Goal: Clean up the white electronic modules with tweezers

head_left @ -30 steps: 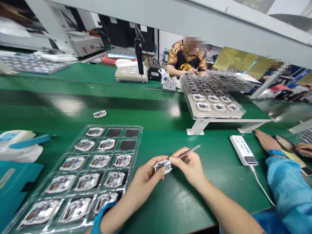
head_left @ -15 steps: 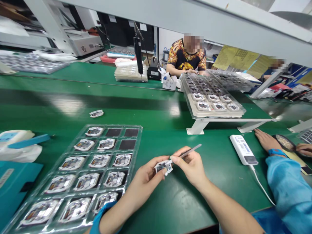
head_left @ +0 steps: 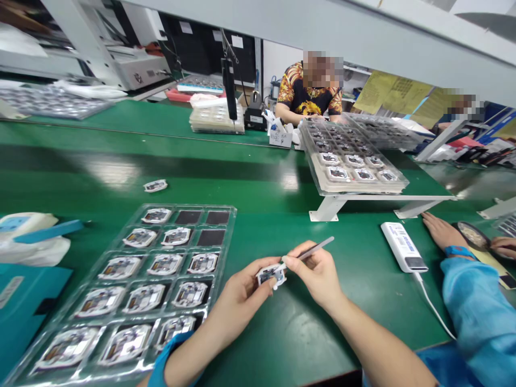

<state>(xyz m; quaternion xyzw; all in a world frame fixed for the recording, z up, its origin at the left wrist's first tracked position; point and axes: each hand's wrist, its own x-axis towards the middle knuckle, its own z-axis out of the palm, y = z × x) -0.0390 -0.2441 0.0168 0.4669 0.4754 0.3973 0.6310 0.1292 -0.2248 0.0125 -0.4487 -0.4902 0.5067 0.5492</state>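
Note:
Between the thumb and fingers of my left hand (head_left: 248,290) is a small white-framed electronic module (head_left: 269,275), held above the green bench. My right hand (head_left: 316,271) pinches a pair of tweezers (head_left: 320,246), their grey end pointing up and to the right. The tip of the tweezers meets the module's upper right edge; the exact contact is too small to make out. Left of my hands lies a clear plastic tray (head_left: 231,226) with similar modules in most pockets. Three pockets at its far right show only dark pads.
A loose module (head_left: 155,185) lies beyond the tray. A white device with a cable (head_left: 403,247) sits at right, near a co-worker's hand (head_left: 443,234). Stacked trays (head_left: 363,185) stand on a white-legged shelf. Another person (head_left: 310,97) sits opposite. A teal folder (head_left: 28,312) lies at left.
The camera view has shifted very slightly. Both hands keep their hold on the module and tweezers, with almost no visible movement.

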